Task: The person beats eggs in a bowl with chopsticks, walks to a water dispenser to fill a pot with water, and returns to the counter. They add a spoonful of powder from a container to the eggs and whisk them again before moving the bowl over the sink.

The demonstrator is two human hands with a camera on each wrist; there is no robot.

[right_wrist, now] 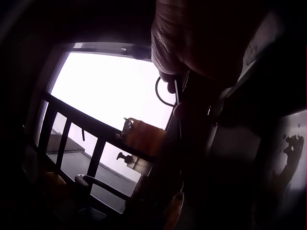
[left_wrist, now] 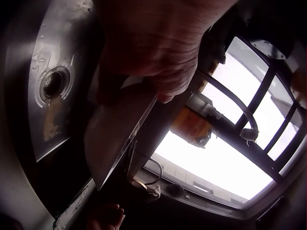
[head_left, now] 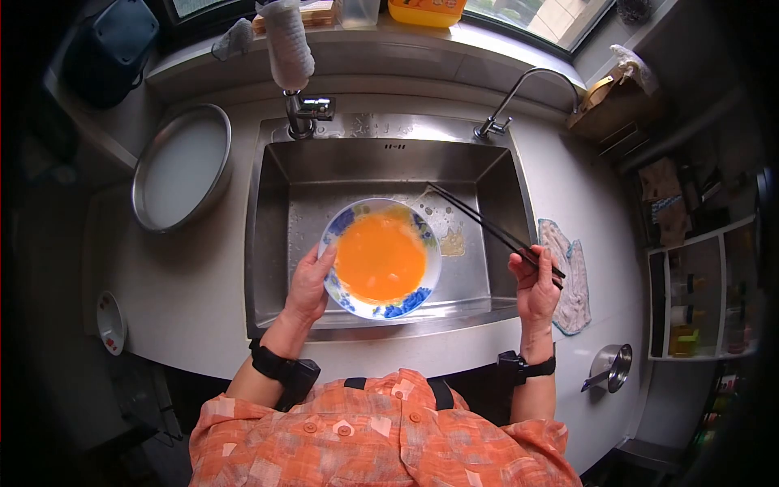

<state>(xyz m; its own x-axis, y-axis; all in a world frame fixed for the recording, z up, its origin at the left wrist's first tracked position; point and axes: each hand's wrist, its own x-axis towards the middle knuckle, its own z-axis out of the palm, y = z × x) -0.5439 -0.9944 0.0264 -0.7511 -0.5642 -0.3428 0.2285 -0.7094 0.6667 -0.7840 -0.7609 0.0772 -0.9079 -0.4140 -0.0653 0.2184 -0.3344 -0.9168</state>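
My left hand (head_left: 307, 286) holds a shallow dish (head_left: 406, 305) with a blue flower rim by its left edge, thumb on the rim. Orange beaten egg (head_left: 380, 258) fills much of it, with a few paler blobs. The dish is over the sink; in the left wrist view its pale underside (left_wrist: 112, 134) shows below the hand. A pair of dark chopsticks (head_left: 487, 224) is gripped near its thick ends by my right hand (head_left: 537, 290), right of the dish. Their tips point up and left, just beyond the dish's upper right edge. The right wrist view is mostly dark.
The steel sink (head_left: 507, 191) has a wrapped faucet (head_left: 300, 114) and a thin curved tap (head_left: 493, 126) behind it. A large metal basin (head_left: 223, 154) of whitish liquid is left. A cloth (head_left: 574, 284) and small metal pot (head_left: 621, 367) lie right; a small bowl (head_left: 111, 323) sits far left.
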